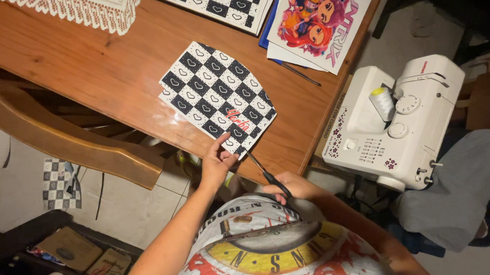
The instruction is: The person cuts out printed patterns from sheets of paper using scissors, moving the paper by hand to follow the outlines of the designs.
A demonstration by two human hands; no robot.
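Taking the table (pixel 110 72) as the landmark: off its near edge on the left stands a chair (pixel 63 137), with checkered scraps (pixel 58 183) on the floor below it. The left hand (pixel 217 162) sits just past the near edge, thumb and fingers closed narrowly on the near corner of the checkered sheet (pixel 217 94), which lies flat on the tabletop with that corner overhanging. The sheet looks light and thin, probably printed paper or card: it should flex easily and could tear or crease, so a pinch close to the cut line, as here, seems the sound hold. Right of that, the right hand (pixel 293 186) is wrapped around the scissors (pixel 261 170), whose blades meet the sheet's near edge. Beyond the table's right end sits a white sewing machine (pixel 397 122).
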